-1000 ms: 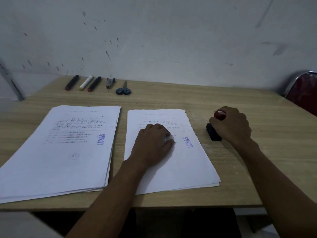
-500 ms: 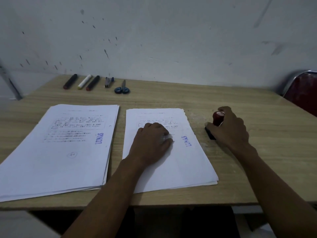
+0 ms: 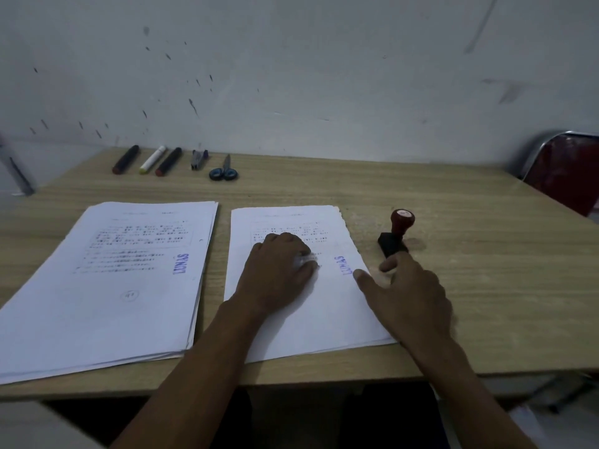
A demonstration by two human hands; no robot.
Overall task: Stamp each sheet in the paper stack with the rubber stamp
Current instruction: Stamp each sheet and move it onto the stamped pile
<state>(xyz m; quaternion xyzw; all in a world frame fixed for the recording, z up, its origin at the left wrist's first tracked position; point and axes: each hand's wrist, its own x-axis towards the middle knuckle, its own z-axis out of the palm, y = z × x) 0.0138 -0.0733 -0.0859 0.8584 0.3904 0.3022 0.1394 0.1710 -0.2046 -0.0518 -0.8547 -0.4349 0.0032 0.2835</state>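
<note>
rubber stamp (image 3: 396,234) stands upright on the wooden table (image 3: 470,254), just right of the right-hand paper stack (image 3: 324,319), its black base down and its dark red knob handle up. no hand is on it.

the right hand (image 3: 410,291) is near the stamp's base, on the near side. its fingers are loosely spread and hold nothing; the thumb reaches over the right edge of the paper stack, close to a blue "lunas" mark (image 3: 343,265) printed on the top sheet. whether the forefinger touches the stamp base, i cannot tell.

the left hand (image 3: 280,270) lies palm down on the middle of that same stack, fingers bent at the knuckles and pressing the top sheet. something pale shows at its fingertips, too blurred to name.

a second pile of sheets (image 3: 107,286) lies to the left, apart from the first by a narrow strip of bare wood, and its top sheet carries the same blue mark (image 3: 181,264).

along the far edge by the wall lie three markers (image 3: 147,159), a small stapler (image 3: 198,159) and blue-handled scissors (image 3: 223,170). a red chair with a metal frame (image 3: 564,170) stands at the far right corner.
</note>
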